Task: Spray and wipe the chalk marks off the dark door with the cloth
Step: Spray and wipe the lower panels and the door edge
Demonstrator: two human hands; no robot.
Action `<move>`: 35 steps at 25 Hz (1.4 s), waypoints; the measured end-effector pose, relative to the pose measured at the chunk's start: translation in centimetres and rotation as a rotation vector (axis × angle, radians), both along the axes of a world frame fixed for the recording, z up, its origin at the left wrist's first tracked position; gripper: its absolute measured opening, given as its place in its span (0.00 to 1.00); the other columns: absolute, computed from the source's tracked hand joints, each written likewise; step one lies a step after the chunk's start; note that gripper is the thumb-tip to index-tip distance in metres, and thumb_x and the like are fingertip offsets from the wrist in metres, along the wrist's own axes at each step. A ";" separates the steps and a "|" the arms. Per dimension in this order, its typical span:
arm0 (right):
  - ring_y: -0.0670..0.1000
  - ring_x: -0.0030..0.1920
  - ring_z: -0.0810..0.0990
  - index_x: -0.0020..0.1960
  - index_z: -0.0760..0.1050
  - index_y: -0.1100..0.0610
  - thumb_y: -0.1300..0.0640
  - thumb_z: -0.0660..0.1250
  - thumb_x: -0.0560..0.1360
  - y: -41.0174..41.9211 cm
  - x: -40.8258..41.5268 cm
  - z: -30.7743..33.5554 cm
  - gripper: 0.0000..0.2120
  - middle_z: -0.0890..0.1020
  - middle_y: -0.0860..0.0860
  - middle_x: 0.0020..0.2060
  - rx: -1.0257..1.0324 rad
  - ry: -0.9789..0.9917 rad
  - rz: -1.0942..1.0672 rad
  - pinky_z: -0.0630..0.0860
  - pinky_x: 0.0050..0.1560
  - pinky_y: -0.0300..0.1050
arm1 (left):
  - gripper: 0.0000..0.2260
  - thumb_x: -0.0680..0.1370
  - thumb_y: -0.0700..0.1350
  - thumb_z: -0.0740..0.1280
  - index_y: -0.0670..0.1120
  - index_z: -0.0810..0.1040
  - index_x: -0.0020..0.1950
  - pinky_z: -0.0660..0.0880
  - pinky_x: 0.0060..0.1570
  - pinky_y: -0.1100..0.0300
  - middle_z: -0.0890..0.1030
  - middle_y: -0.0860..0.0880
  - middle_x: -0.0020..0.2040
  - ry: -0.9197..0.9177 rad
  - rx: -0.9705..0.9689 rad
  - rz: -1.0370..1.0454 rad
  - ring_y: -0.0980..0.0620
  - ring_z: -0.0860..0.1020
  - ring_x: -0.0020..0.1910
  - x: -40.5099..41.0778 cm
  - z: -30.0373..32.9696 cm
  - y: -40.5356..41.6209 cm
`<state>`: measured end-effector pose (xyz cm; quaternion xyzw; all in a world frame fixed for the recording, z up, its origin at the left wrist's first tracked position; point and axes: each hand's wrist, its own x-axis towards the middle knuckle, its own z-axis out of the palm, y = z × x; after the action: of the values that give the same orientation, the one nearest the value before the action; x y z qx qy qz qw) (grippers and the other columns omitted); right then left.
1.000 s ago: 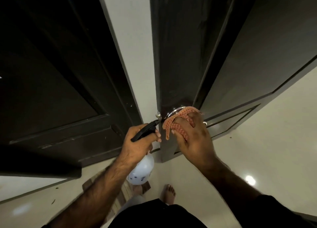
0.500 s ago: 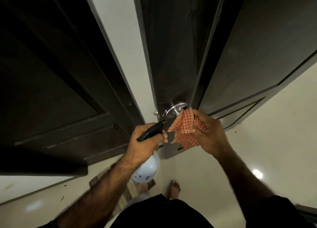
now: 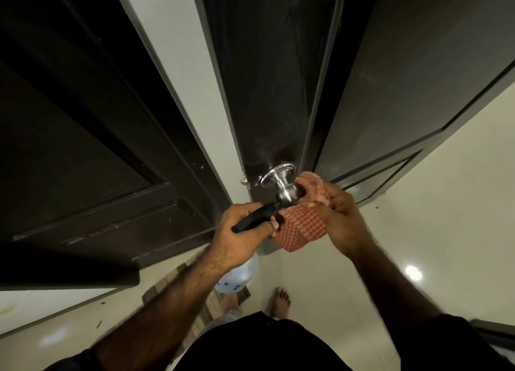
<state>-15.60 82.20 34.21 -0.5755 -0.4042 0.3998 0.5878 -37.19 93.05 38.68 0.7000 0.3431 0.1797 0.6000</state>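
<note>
The dark door (image 3: 267, 86) stands ajar in front of me, with faint pale smears on its stile above a steel knob (image 3: 281, 186). My left hand (image 3: 242, 234) grips the black trigger head of a spray bottle (image 3: 252, 220); its white body (image 3: 239, 276) hangs below my wrist. The nozzle sits just under the knob. My right hand (image 3: 340, 217) holds a bunched orange checked cloth (image 3: 303, 220) right of the knob, its upper fold touching the knob's side.
A second dark panelled door (image 3: 83, 147) fills the left, with a strip of pale wall (image 3: 178, 63) between the two. Below are a glossy pale floor (image 3: 418, 217), a striped mat (image 3: 195, 295) and my bare feet (image 3: 280, 301).
My right hand has pulled the cloth off the knob and to the right, leaving the knob bare. The view has shifted closer to the door. My left hand has kept hold of the sprayer.
</note>
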 end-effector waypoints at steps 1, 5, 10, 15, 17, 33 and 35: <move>0.60 0.60 0.85 0.70 0.78 0.57 0.60 0.63 0.85 -0.7 -0.7 -1.1 0.15 0.85 0.58 0.59 -0.002 0.319 -0.095 0.85 0.56 0.50 | 0.07 0.79 0.43 0.73 0.47 0.81 0.41 0.75 0.30 0.54 0.79 0.52 0.32 0.056 0.115 -0.030 0.53 0.77 0.30 0.0 -0.4 -0.6; 0.67 0.69 0.80 0.74 0.74 0.60 0.53 0.65 0.81 -2.8 -3.2 -3.6 0.23 0.82 0.64 0.66 -0.133 0.780 -0.314 0.82 0.62 0.58 | 0.10 0.79 0.54 0.70 0.51 0.74 0.44 0.77 0.29 0.47 0.76 0.52 0.32 0.266 0.434 -0.053 0.50 0.77 0.29 -0.3 -1.5 -3.0; 0.68 0.68 0.79 0.75 0.73 0.59 0.59 0.62 0.86 -2.6 -3.6 -3.0 0.18 0.82 0.64 0.65 -0.083 0.581 -0.249 0.81 0.65 0.60 | 0.09 0.80 0.57 0.69 0.54 0.74 0.47 0.80 0.34 0.51 0.77 0.54 0.36 0.280 0.483 -0.018 0.55 0.79 0.34 0.2 -1.5 -2.8; 0.52 0.65 0.82 0.77 0.72 0.57 0.56 0.68 0.84 -1.3 -3.9 0.2 0.22 0.81 0.52 0.65 0.035 -0.175 -0.136 0.82 0.63 0.49 | 0.03 0.78 0.46 0.72 0.50 0.80 0.45 0.80 0.32 0.48 0.80 0.51 0.36 0.102 0.384 0.018 0.49 0.80 0.33 0.5 -1.0 -2.0; 0.52 0.69 0.78 0.78 0.72 0.60 0.55 0.69 0.83 0.0 -3.3 0.7 0.25 0.75 0.54 0.69 0.148 -0.528 -0.056 0.80 0.65 0.46 | 0.02 0.78 0.39 0.73 0.45 0.84 0.48 0.79 0.33 0.50 0.83 0.49 0.37 -0.069 0.212 0.035 0.48 0.81 0.33 0.4 -0.5 -1.0; 0.53 0.59 0.81 0.73 0.66 0.47 0.40 0.68 0.81 3.0 -5.7 5.9 0.25 0.75 0.53 0.65 -0.385 -1.072 -0.091 0.83 0.53 0.50 | 0.03 0.79 0.36 0.70 0.36 0.82 0.47 0.72 0.28 0.60 0.80 0.47 0.34 -0.135 -0.050 0.290 0.49 0.71 0.27 -1.7 1.5 1.0; 0.64 0.64 0.79 0.71 0.72 0.46 0.44 0.76 0.74 2.7 -6.6 4.9 0.29 0.73 0.60 0.70 -0.292 -1.392 -0.114 0.83 0.59 0.64 | 0.04 0.77 0.40 0.71 0.39 0.83 0.46 0.72 0.28 0.60 0.81 0.43 0.37 -0.138 -0.067 0.278 0.49 0.71 0.27 -1.5 1.9 0.8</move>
<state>-22.23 84.93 39.14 -0.7903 -0.5973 -0.0419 0.1302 -38.65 93.84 40.60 0.6111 0.4005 0.2973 0.6146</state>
